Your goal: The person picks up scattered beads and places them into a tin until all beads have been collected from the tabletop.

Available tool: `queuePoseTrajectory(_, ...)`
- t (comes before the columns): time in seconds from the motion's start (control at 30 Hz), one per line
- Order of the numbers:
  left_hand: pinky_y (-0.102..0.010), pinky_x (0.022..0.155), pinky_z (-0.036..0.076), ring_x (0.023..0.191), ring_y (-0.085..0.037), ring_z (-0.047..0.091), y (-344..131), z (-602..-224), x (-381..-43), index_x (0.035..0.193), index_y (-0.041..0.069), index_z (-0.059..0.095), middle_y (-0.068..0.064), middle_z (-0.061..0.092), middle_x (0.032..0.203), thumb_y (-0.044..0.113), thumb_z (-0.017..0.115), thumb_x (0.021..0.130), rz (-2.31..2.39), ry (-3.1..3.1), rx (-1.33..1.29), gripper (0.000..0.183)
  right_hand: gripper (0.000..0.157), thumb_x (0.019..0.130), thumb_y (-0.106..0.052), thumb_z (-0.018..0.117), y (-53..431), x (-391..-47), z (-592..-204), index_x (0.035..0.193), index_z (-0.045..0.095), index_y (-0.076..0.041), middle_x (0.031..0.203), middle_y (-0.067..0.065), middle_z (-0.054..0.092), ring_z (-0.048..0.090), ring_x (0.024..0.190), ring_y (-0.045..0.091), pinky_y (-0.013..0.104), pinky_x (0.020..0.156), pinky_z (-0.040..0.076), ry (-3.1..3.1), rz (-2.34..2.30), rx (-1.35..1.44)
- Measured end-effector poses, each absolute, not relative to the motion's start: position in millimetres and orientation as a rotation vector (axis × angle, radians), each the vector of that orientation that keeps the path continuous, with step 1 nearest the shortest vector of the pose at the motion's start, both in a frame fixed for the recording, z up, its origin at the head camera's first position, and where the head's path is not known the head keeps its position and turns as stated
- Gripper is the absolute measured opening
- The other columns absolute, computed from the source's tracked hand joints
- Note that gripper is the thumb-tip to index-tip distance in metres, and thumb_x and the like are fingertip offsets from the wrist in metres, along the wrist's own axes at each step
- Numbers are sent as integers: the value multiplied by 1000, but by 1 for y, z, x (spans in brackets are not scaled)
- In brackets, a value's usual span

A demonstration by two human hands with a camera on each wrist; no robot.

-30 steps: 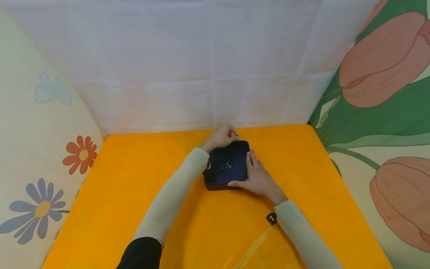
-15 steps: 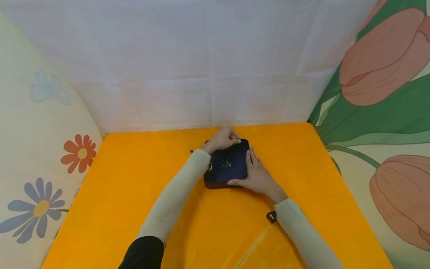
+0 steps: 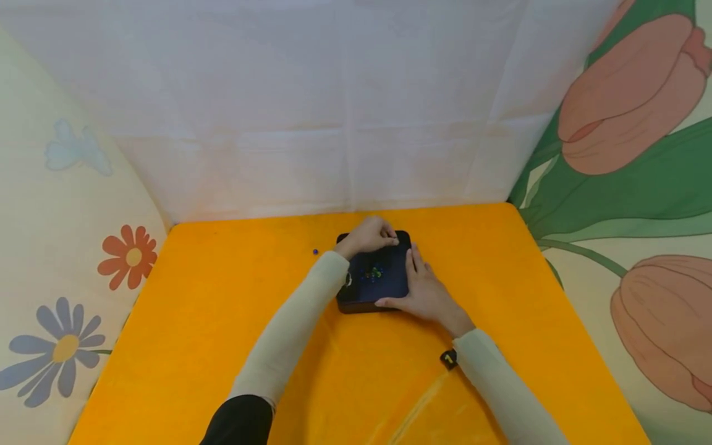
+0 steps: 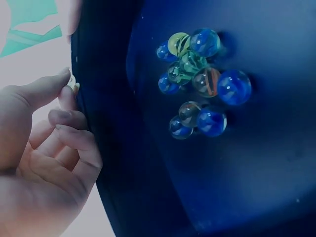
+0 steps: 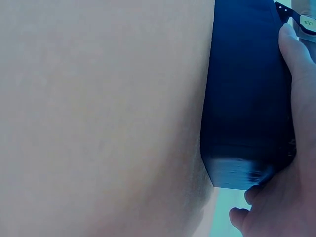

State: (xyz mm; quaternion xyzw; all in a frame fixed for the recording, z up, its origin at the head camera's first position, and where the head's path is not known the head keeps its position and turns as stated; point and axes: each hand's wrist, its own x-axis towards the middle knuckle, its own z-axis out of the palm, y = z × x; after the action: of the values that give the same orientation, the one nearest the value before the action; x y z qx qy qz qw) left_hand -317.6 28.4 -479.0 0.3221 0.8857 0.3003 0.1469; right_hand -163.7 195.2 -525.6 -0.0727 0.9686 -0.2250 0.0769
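A dark square box (image 3: 356,306) with an open top sits on the yellow cloth. Several glass marbles (image 4: 192,64), blue, green, yellow and clear with orange swirls, lie clustered on its floor. My left hand (image 3: 369,236) is over the box's far edge, pinching a small clear, yellowish marble (image 4: 73,81) between thumb and forefinger; the fingers cover most of it. My right hand (image 3: 424,292) steadies the box at its near right corner, thumb along the near side and fingers along the right side. On the cloth left of the box lies one blue marble (image 3: 315,251).
The yellow cloth (image 3: 222,296) covers the table. A white sheet (image 3: 267,111) hangs behind it, and flower-printed sheets (image 3: 639,222) stand at both sides. A black tag marked 1 (image 3: 449,359) is at the right wrist.
My left hand has come slightly nearer, from beyond the far rim to over it. The blue marble left of the box has come into sight. The right hand keeps its place.
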Motion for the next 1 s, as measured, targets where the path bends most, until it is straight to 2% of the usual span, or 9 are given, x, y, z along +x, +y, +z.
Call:
queuePoseTrajectory(0.13,-37,85,62,92,-21,73,28,-482,-318,114,9,80,-10,79,108,27,70,103,867,2524,943,23,144,73,-98,56,195,-164,-526,168,-3,-7,177,9,-20,21,160,50,64,118,40,2908,-666,-223)
queuePoseTrajectory(0.43,-32,79,59,85,-20,73,26,-487,-318,113,9,80,-9,80,102,27,72,102,877,2517,889,23,144,74,-96,59,193,-162,-523,169,-3,-7,177,9,-20,21,160,49,63,119,40,2889,-703,-227)
queuePoseTrajectory(0.87,-37,85,61,86,-22,72,23,-482,-318,121,7,78,-12,80,109,25,70,103,893,2508,886,27,143,75,-95,59,194,-162,-523,168,-1,-5,177,12,-17,21,160,49,63,119,40,2905,-675,-228)
queuePoseTrajectory(1.0,-35,83,60,84,-22,70,21,-476,-317,123,7,77,-13,79,110,26,69,103,892,2505,897,29,143,75,-95,60,195,-162,-523,168,-2,-5,177,11,-18,21,160,49,63,119,40,2900,-672,-227)
